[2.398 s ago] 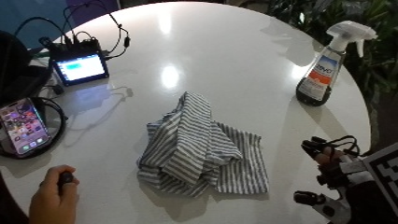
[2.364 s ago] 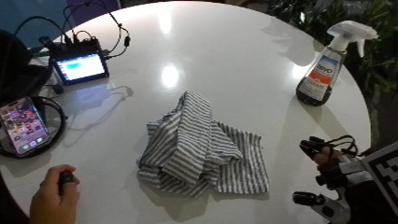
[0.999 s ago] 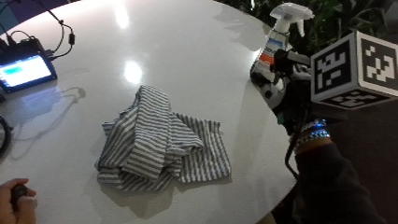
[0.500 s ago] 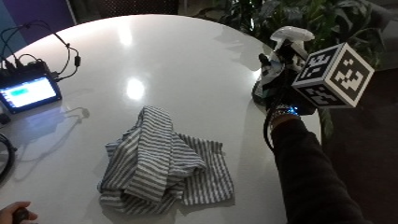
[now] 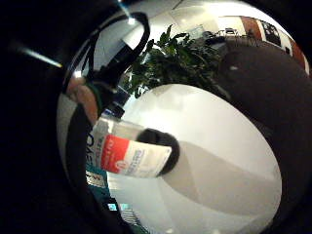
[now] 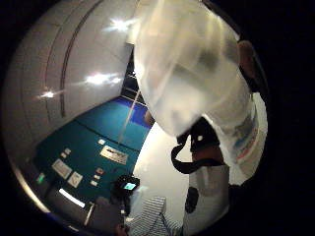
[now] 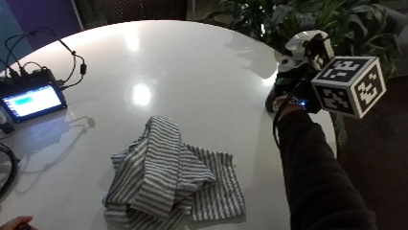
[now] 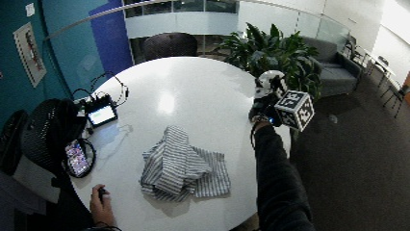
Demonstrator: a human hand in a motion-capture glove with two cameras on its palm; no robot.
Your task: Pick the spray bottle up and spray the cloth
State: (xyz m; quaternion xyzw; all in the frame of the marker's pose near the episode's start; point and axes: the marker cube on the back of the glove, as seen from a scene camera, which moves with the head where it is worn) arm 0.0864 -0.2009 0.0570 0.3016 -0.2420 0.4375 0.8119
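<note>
One gloved right hand [image 7: 290,93] is up at the far right edge of the white round table [image 7: 191,62], and it looks wrapped around the spray bottle [image 7: 305,45], though I can't tell exactly how the fingers sit. The bottle's white trigger head pokes up above the hand, right by the big plant [image 7: 300,19]. The striped cloth [image 7: 169,177] lies crumpled mid-table, well apart from the bottle. A small lit screen [image 7: 28,100] sits at the left edge.

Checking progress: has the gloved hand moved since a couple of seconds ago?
Yes. From the near table edge by the striped cloth, the right hand has reached across to the spray bottle by the plants.
</note>
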